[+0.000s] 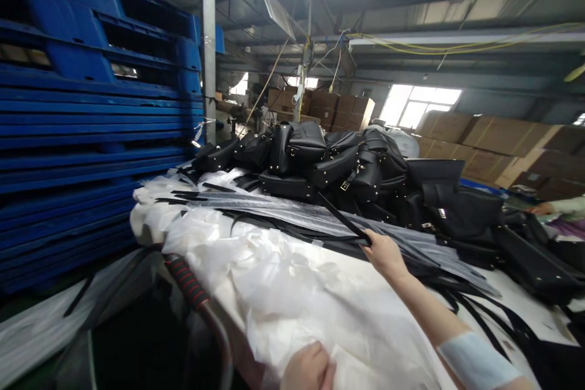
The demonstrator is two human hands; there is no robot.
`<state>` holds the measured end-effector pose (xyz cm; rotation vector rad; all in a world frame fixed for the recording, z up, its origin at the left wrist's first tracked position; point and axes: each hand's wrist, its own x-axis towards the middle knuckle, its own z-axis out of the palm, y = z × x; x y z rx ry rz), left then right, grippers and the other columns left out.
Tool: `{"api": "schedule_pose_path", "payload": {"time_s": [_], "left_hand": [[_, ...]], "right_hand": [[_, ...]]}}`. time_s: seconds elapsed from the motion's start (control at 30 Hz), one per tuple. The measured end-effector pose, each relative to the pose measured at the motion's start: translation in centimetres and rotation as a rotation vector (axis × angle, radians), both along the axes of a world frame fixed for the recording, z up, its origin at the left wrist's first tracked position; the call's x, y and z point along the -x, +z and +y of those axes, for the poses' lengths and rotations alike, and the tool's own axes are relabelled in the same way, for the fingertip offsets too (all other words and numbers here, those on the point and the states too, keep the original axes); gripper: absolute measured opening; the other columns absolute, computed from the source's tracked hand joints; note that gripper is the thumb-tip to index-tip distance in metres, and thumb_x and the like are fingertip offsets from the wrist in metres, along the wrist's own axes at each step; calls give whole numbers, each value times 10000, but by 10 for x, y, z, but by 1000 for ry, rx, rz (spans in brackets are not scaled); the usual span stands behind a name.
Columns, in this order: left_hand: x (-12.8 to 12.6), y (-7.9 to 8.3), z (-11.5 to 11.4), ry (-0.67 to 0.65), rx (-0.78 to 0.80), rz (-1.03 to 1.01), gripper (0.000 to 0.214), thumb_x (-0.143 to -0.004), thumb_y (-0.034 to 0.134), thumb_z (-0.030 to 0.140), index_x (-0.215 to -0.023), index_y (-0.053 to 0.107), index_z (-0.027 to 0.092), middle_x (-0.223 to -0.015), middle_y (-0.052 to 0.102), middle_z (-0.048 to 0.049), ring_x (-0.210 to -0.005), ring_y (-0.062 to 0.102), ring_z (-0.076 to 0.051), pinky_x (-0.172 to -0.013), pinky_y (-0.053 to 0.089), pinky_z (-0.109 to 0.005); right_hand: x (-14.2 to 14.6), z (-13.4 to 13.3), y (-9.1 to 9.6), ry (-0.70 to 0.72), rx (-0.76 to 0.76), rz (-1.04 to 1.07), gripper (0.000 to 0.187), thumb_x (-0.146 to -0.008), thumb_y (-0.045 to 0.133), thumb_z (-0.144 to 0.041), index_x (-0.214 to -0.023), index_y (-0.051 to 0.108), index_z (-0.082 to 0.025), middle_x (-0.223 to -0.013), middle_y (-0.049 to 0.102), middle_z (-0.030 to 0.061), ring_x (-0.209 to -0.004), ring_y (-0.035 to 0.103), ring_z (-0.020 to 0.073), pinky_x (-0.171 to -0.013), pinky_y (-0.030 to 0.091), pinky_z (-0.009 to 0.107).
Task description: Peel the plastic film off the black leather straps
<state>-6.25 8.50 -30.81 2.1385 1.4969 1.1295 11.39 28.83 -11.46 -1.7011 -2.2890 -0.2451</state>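
Observation:
My right hand [382,251] reaches across the table with its fingers closed on a black strap [342,217]. The strap slants up and left from my fingers toward the pile of black bags [315,161]. Under it lie long straps in clear plastic sleeves [283,212]. At the bottom edge my left hand [308,368] is curled closed over crumpled white translucent plastic bags [292,280]. What its fingers hold, if anything, is hidden.
Stacked blue pallets [100,134] rise at the left. A handle with a black and red grip [187,280] stands by the table's near left edge. Another person's arm [560,207] shows at the far right. Cardboard boxes [493,134] are stacked behind.

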Motion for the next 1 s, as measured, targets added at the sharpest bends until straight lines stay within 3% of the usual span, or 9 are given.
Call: {"api": "schedule_pose_path", "payload": {"time_s": [0.07, 0.13, 0.27, 0.33, 0.43, 0.53, 0.63, 0.83, 1.0], "left_hand": [[4, 29, -5, 5, -147, 32, 206, -875, 502, 166, -751, 662, 206, -774, 679, -91, -831, 666, -245, -775, 539, -380], [7, 69, -10, 13, -295, 50, 209, -893, 493, 141, -866, 687, 215, -876, 717, -75, -1156, 589, -311, -1071, 341, -539], [-7, 140, 1, -62, -366, 160, 228, -923, 513, 156, -989, 708, 253, -902, 736, -42, -1440, 293, -345, -1130, -51, -637], [-26, 154, 15, -212, -355, 287, 184, -911, 559, 204, -842, 725, 245, -821, 734, -39, -1420, 328, -335, -1139, -44, -619], [-58, 146, 32, -385, -274, 519, 162, -790, 715, 256, -631, 697, 226, -723, 730, -43, -1128, 596, -300, -1153, 148, -512], [-67, 132, 41, -365, -179, 653, 224, -691, 785, 230, -516, 648, 197, -641, 712, -69, -820, 651, -248, -1060, 312, -447], [-44, 135, 56, -270, -161, 690, 214, -683, 743, 137, -504, 634, 177, -594, 685, -98, -813, 633, -263, -1023, 333, -462], [30, 209, 84, -15, -222, 747, 246, -766, 545, 22, -603, 670, 156, -632, 669, -124, -905, 580, -292, -1054, 256, -544], [56, 270, 46, 28, -375, 829, 330, -847, 486, 67, -582, 648, 179, -706, 671, -104, -906, 549, -272, -1098, 249, -513]], "right_hand": [[-24, -21, 16, 15, 18, 36, 223, -844, 590, -256, -1048, 673, -221, -958, 741, 75, -897, 676, 272, -713, 414, 293], [-48, -43, 29, 59, 39, 96, 200, -833, 573, -251, -992, 692, -227, -934, 744, 60, -888, 678, 262, -705, 419, 284], [-86, -90, 39, 148, 74, 195, 206, -801, 535, -235, -910, 709, -227, -881, 739, 39, -847, 670, 230, -714, 428, 268], [-100, -114, 39, 155, 99, 202, 202, -790, 510, -229, -852, 702, -222, -832, 728, 32, -800, 661, 216, -695, 425, 263], [-123, -141, 37, 142, 114, 190, 176, -791, 496, -231, -803, 670, -215, -801, 714, 30, -771, 648, 205, -677, 418, 259], [-165, -159, 38, 62, 83, 114, 147, -799, 517, -223, -820, 662, -217, -825, 717, 38, -800, 651, 207, -687, 407, 261], [-225, -172, 39, -148, 48, -11, 149, -826, 546, -259, -877, 682, -224, -838, 722, 58, -825, 663, 232, -675, 395, 275], [-325, -195, 34, -492, 144, 33, 342, -907, 472, -460, -970, 692, -205, -941, 731, 131, -896, 667, 309, -663, 406, 319], [-329, -193, 19, -520, 228, 154, 447, -907, 436, -509, -1017, 699, -165, -1022, 719, 188, -991, 649, 353, -757, 444, 375]]}}
